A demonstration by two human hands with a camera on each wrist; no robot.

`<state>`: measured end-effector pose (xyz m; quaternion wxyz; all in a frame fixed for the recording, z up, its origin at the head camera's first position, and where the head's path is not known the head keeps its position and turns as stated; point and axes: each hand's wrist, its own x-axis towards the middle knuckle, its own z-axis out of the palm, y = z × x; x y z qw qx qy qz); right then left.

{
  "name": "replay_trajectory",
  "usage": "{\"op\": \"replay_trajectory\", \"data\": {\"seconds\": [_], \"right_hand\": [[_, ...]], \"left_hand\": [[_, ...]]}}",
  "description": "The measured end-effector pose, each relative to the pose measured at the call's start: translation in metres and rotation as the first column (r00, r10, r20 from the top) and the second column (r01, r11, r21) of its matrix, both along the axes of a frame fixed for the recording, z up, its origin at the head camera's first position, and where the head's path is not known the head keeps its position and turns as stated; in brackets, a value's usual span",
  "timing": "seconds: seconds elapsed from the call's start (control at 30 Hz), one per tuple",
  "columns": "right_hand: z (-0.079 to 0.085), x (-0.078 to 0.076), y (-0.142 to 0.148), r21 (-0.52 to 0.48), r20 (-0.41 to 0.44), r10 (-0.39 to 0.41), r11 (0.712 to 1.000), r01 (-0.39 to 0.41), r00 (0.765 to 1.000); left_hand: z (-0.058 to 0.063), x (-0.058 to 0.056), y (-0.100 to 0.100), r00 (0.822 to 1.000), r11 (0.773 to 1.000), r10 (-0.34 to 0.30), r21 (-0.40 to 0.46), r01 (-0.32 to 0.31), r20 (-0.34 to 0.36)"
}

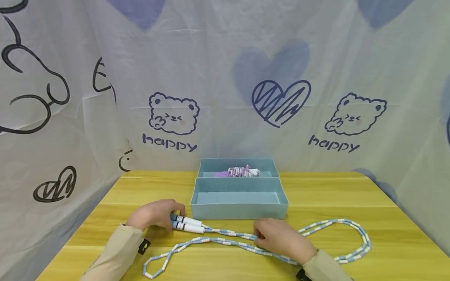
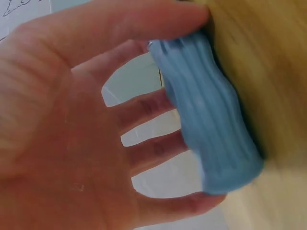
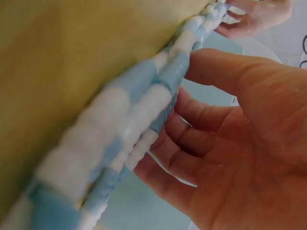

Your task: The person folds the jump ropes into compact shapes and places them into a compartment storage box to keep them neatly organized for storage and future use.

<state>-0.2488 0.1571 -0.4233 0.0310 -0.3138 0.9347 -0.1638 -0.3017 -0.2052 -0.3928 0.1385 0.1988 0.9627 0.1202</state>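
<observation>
A beaded jump rope (image 1: 366,242) in light blue and white lies on the table, folded into long strands with a loop at each end. Its two white-and-blue handles (image 1: 191,226) lie side by side at the left. My left hand (image 1: 158,214) holds them by their blue ends. The left wrist view shows a ribbed blue handle grip (image 2: 206,115) between thumb and fingers; the second handle is hidden there. Further right, my right hand (image 1: 281,239) grips the middle of the rope. Close up, several beaded strands (image 3: 139,103) pass between its thumb and curled fingers.
Behind the hands stands a light blue two-compartment box (image 1: 240,210). Its rear compartment contains a purple-and-white beaded bundle (image 1: 240,171); the front one shows a bare floor. A printed curtain (image 1: 218,78) hangs behind the wooden table (image 1: 334,199) and along its sides.
</observation>
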Motion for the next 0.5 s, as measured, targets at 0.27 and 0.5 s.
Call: {"op": "replay_trajectory", "data": {"seconds": [0.27, 0.5], "right_hand": [[0.003, 0.002, -0.002, -0.032, -0.016, -0.018, 0.999, 0.017, 1.000], [0.023, -0.003, 0.006, -0.107, 0.011, 0.038, 0.994, -0.036, 0.999]], "left_hand": [[-0.006, -0.004, -0.001, 1.000, 0.999, -0.028, -0.019, 0.028, 0.009], [0.007, -0.003, -0.010, 0.988, 0.979, -0.152, 0.143, 0.148, 0.022]]}}
